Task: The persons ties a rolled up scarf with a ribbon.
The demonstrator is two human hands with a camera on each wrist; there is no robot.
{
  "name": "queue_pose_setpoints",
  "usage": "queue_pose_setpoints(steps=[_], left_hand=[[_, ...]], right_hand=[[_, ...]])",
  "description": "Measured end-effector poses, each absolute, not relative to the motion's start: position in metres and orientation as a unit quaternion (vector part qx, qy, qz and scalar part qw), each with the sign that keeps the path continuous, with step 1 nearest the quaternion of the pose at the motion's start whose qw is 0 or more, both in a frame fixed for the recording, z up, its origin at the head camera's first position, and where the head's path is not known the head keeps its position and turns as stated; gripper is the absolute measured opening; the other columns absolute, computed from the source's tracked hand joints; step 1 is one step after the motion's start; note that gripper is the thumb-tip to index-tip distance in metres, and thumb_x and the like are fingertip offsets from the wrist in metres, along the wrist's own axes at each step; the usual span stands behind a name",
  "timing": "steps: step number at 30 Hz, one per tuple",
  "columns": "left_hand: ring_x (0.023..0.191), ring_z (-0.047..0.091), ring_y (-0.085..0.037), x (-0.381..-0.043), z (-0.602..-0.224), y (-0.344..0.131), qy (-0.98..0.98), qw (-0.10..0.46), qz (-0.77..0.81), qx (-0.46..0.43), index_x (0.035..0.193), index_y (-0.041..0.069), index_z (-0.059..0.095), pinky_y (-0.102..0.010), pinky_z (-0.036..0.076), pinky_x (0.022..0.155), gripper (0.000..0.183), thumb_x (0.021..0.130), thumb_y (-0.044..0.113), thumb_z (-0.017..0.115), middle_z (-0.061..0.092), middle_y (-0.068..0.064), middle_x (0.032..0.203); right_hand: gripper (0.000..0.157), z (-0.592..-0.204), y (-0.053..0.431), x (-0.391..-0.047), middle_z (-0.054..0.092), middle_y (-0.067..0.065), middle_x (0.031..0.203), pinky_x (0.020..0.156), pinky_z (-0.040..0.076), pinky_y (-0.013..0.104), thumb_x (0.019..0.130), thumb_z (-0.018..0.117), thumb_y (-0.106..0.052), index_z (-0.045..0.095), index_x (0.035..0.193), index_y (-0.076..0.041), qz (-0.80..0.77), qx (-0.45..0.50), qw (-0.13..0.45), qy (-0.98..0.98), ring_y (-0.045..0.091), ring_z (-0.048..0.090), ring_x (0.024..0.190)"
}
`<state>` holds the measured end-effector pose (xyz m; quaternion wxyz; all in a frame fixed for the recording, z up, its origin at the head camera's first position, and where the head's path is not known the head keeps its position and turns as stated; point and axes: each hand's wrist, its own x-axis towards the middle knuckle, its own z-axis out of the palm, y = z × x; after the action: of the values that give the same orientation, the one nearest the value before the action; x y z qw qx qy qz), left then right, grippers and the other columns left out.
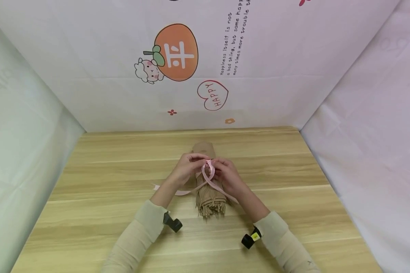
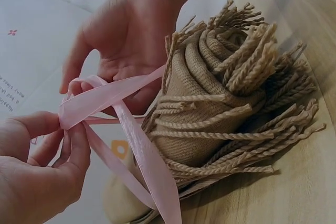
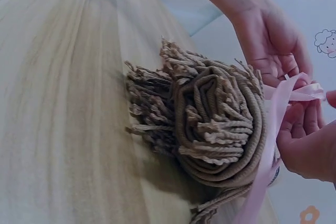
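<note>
Head view, nearest first: a yellow label (image 1: 256, 236) at five o'clock, too small to read. On the wooden table (image 1: 287, 204), my brown fringed roll (image 1: 209, 200) points its fringe to six. At nine my left hand (image 1: 187, 167) pinches the pink ribbon (image 2: 107, 97); at three my right hand (image 1: 229, 177) curls by it, grip unclear. I'd judge I'm forming a bow; next calls for an even pull. Beyond, at twelve, a printed heart (image 1: 213, 95) reads "HAPPY".

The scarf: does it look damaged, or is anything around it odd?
The scarf shows no visible damage; its ragged end is just fringe. The pink ribbon, pinched by the left hand, hangs in loops. Only the wall lettering looks odd: it runs sideways.
</note>
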<state>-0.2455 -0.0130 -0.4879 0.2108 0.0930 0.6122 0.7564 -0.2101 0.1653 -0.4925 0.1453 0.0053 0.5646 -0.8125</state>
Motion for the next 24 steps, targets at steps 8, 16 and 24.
queue_pose_setpoints(steps=[8,16,24], left_hand=[[0.089,0.067,-0.01,-0.247,-0.485,-0.015,0.637,0.221,0.731,0.107,0.125,-0.011,0.06,-0.042,0.055,0.095,0.03,0.096,-0.002,0.058,0.07,0.001,0.096],[0.089,0.069,-0.011,-0.249,-0.484,-0.02,0.642,0.233,0.724,0.096,0.127,-0.01,0.058,-0.021,0.057,0.077,0.031,0.097,-0.002,0.058,0.07,-0.003,0.098],[0.095,0.068,-0.021,-0.252,-0.486,-0.022,0.641,0.248,0.72,0.097,0.128,-0.009,0.057,-0.022,0.058,0.079,0.032,0.098,0.001,0.058,0.069,-0.004,0.1]], right_hand=[[0.024,-0.488,0.172,-0.213,0.067,0.009,0.1,0.068,0.054,0.022,0.104,0.053,-0.017,0.065,0.103,0.004,-0.768,-0.022,0.169,0.617,0.016,0.063,0.085],[0.033,-0.482,0.177,-0.217,0.063,-0.003,0.073,0.058,0.043,0.017,0.109,0.04,-0.022,0.061,0.098,0.0,-0.752,-0.029,0.172,0.636,0.005,0.055,0.063],[0.02,-0.48,0.181,-0.22,0.063,-0.004,0.073,0.058,0.048,0.016,0.106,0.045,-0.013,0.06,0.098,-0.003,-0.782,-0.033,0.214,0.585,0.005,0.056,0.063]])
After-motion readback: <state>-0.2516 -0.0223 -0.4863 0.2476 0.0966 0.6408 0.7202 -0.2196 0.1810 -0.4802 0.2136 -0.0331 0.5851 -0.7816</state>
